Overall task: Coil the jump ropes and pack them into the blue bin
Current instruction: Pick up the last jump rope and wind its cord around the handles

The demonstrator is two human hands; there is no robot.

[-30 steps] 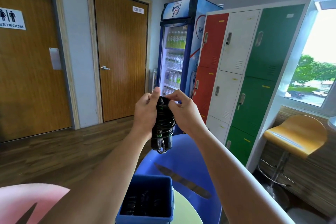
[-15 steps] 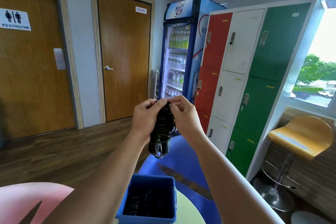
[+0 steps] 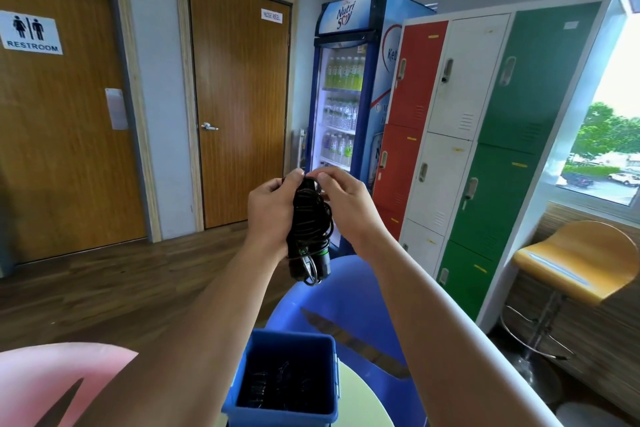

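A black jump rope, wound into a tight bundle around its handles, hangs upright at chest height. My left hand grips the bundle's upper part from the left. My right hand pinches the rope at the bundle's top from the right. Below, near the frame's bottom, the blue bin stands on a pale round table. Dark coiled ropes lie inside it, dim and hard to tell apart.
A blue chair stands behind the bin and a pink chair at the lower left. Coloured lockers and a drinks fridge line the right wall. A yellow stool is at the right. Two wooden doors are at the left.
The bundle and both hands have stayed nearly in place. My right fingers have shifted slightly at the bundle's top. The camera view moved a little.
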